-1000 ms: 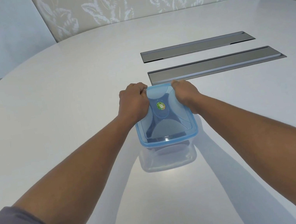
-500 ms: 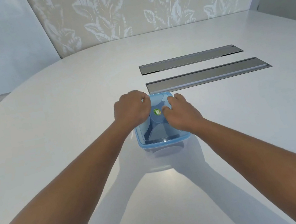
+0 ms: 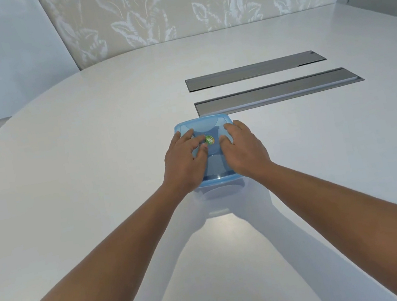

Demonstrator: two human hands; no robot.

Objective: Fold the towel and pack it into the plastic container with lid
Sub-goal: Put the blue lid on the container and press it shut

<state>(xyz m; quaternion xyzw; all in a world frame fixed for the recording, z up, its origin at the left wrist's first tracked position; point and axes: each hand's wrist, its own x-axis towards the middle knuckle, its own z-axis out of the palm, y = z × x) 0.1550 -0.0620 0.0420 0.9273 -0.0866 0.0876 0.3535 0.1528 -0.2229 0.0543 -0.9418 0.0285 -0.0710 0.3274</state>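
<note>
A clear plastic container (image 3: 214, 191) stands on the white table (image 3: 93, 182), covered by its translucent blue lid (image 3: 208, 128) with a small green sticker (image 3: 210, 140) in the middle. My left hand (image 3: 184, 160) lies flat on the left half of the lid, fingers spread and fairly straight. On the right half rests my right hand (image 3: 244, 151), its fingers also straight. A dark shape shows through the lid between my hands; I cannot tell whether it is the towel.
Two long grey metal panels (image 3: 255, 73) (image 3: 279, 91) are set flush into the table just beyond the container. A leaf-patterned wall panel (image 3: 194, 2) rises behind the table's far edge.
Both hands went from gripping the lid's far corners with curled fingers to lying flat on top of the lid. The view pulled back and up, so the container looks further away.
</note>
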